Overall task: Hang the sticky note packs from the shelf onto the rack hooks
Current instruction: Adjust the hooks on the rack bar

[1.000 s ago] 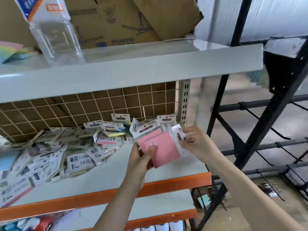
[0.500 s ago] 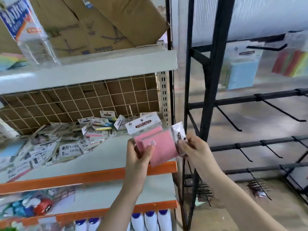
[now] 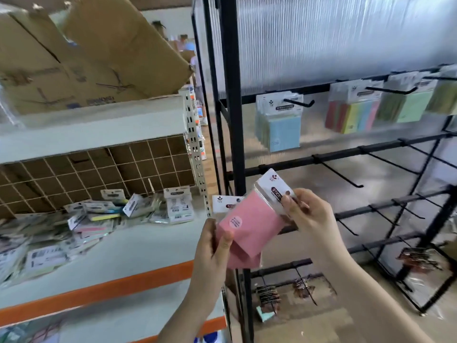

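Note:
Pink sticky note packs (image 3: pixel 249 225) with white header cards are held between both hands in front of the black rack post (image 3: pixel 232 120). My left hand (image 3: pixel 212 246) grips their lower left edge, thumb on the front. My right hand (image 3: pixel 308 214) pinches the white header card of the front pack, which is tilted to the right. Several more packs (image 3: pixel 99 214) lie in a heap on the grey shelf (image 3: pixel 138 246). On the rack, blue packs (image 3: pixel 279 122) hang from an upper hook (image 3: pixel 299 103), and bare hooks (image 3: pixel 341 174) stick out below.
Multicoloured and green packs (image 3: pixel 371 107) hang on the rack's top row to the right. Cardboard boxes (image 3: pixel 94 50) sit on the upper shelf. The shelf has an orange front edge (image 3: pixel 99 290). Small items (image 3: pixel 269 295) hang low on the rack near the floor.
The view has swung right from the shelf toward the rack. Both hands carried the pink packs right and up, and the front pack's header card now tilts toward the rack hooks.

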